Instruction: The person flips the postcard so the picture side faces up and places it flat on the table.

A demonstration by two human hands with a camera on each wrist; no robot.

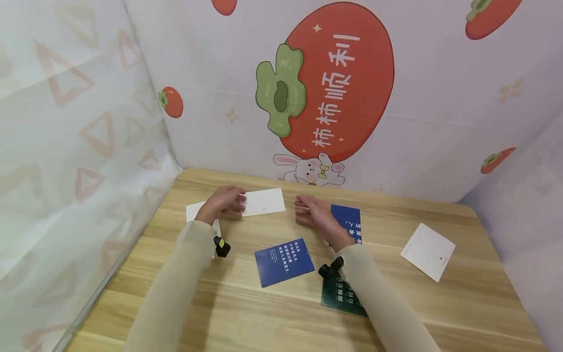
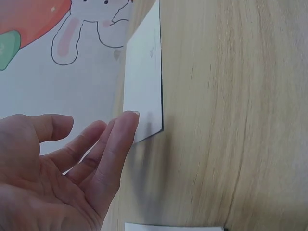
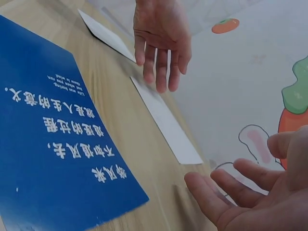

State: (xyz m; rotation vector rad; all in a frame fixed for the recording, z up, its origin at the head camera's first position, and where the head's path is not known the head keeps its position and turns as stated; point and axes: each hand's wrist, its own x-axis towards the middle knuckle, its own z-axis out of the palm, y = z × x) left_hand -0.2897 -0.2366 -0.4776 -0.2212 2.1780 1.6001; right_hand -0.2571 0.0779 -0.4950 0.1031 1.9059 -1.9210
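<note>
My left hand (image 1: 224, 199) hovers at the back left with fingers relaxed, holding nothing. It overlaps the end of a white card (image 1: 266, 201); a second white card (image 1: 193, 211) lies partly hidden under the hand and wrist. In the left wrist view, the fingertips (image 2: 126, 126) appear right at the near end of the white card. My right hand (image 1: 320, 219), palm turned inward, is over the table with loosely bent, empty fingers. Beside it lies a blue card (image 1: 345, 214) with white writing, partly covered by the wrist. Another blue card (image 1: 272, 266) lies between the forearms.
Beneath the right forearm a dark green card (image 1: 330, 298) is partly hidden. A squarish white card (image 1: 428, 252) lies at the right. The wooden table (image 1: 250, 318) meets a back wall (image 1: 211, 137) printed with persimmons and a rabbit, and a patterned side wall (image 1: 66, 171) at left.
</note>
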